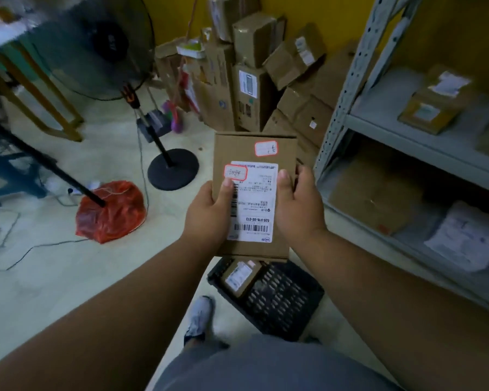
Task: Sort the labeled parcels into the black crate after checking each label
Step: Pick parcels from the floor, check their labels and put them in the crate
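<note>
Got my left hand (pixel 209 213) and right hand (pixel 299 206) both clamped on the edges of a flat cardboard parcel (pixel 254 193), thumbs pressed down on top, w/ the white shipping label (pixel 253 203) facing up at me, so I'd say I'm at the label-check step rn. The black crate (pixel 283 303) sits on the floor right below the parcel, one small box (pixel 242 276) already in it. Next move prob just needs me lowering it straight down, beside that box.
</note>
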Motion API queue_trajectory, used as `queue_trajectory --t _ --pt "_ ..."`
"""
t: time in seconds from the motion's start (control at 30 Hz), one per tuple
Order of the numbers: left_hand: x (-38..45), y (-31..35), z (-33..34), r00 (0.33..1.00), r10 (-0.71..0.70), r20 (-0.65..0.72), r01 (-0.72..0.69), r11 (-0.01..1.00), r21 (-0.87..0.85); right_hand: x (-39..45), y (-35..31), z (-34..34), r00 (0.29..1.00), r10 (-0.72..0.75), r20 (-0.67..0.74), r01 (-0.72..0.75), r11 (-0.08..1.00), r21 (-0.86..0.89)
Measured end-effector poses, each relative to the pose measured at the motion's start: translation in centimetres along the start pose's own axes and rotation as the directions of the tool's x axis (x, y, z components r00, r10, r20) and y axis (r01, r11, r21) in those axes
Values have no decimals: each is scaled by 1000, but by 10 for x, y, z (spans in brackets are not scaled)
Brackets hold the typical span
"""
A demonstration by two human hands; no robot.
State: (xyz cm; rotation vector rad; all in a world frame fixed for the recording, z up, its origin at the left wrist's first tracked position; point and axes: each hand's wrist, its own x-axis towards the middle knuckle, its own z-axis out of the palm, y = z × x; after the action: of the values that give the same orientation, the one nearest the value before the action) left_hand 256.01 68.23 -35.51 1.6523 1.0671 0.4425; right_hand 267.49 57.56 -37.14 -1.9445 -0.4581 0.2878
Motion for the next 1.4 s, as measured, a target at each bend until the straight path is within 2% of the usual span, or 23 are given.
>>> queue_trajectory --t 0.1,0.17,0.23,0.33,0.47,0.57,0.7,0.8,0.87,0.97,1.07,1.17,1.23,1.33,1.4 --pt "53 -7 2 978 13 209 -27 998 63 9 10 18 982 96 -164 -109 991 -75" --pt "87 -12 3 920 12 391 -67 989 128 9 17 34 938 178 -298 -212 973 -86" --pt "115 -15 1 857 13 515 -119 978 174 6 17 53 883 249 -397 -300 951 -71" --pt "150 -14 -2 805 57 591 -205 961 186 10 9 75 846 274 -457 -350 933 -88" --pt "156 -21 0 710 109 696 -319 930 180 -3 17 85 788 337 -516 -469 871 -148" --pt "157 -41 12 702 139 698 -369 910 190 -3 34 97 736 375 -564 -529 838 -133" --pt "175 -94 40 740 53 671 -282 930 237 10 85 124 736 438 -516 -570 813 -123" --pt "194 -151 65 720 19 693 -315 900 303 6 139 158 691 518 -503 -613 789 -30" --pt "210 -193 87 731 -9 682 -318 880 352 9 179 184 638 563 -526 -613 784 96" --pt "233 -275 115 809 -40 586 -301 829 472 17 249 234 604 629 -489 -637 750 178" --pt "233 -372 132 801 -164 576 -255 777 575 1 326 284 530 713 -458 -729 659 183" --pt "242 -450 148 808 -195 556 -255 736 627 -13 396 321 494 754 -434 -767 612 191" --pt "253 -490 161 793 -195 578 -288 716 636 -11 436 340 495 768 -407 -783 597 173" --pt "261 -539 174 698 -209 685 -402 677 616 -9 486 365 475 798 -370 -802 566 190" --pt "264 -564 179 646 -254 720 -466 615 636 -9 513 382 465 821 -331 -811 545 214"
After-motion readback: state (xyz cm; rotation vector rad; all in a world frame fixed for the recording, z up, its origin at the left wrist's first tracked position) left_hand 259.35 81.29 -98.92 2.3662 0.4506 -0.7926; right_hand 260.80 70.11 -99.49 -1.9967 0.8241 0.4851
